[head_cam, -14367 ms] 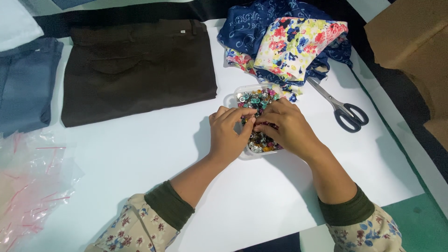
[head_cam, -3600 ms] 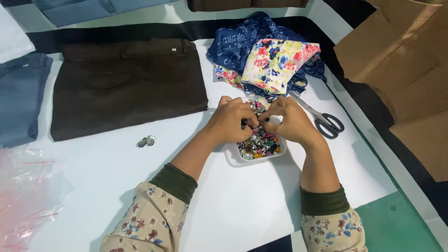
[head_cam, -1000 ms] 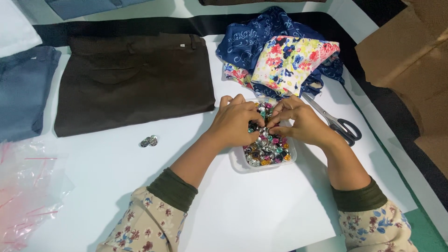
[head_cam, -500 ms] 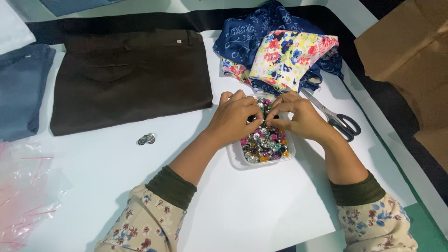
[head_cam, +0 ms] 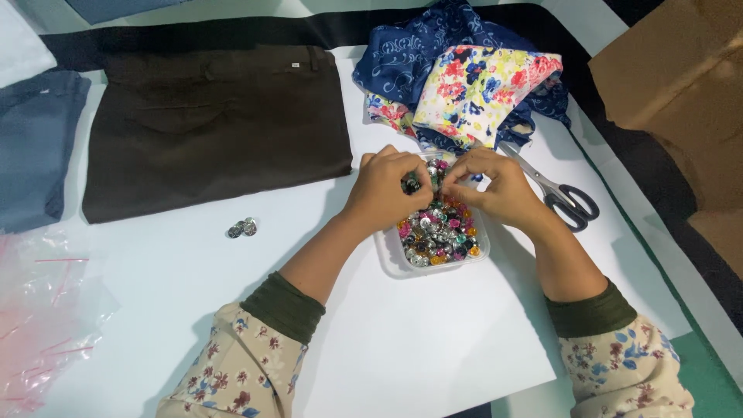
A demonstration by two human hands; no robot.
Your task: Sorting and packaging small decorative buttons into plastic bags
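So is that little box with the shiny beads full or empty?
Nearly full. The clear plastic tub has no lid on and is packed with colourful shiny pieces up to its rim, and both hands, left hand and right hand, pick at them.

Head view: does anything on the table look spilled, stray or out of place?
Two small metal buttons lie loose on the white sheet, apart from the clear tub of buttons where the left hand and right hand work. Nothing looks spilled or damaged.
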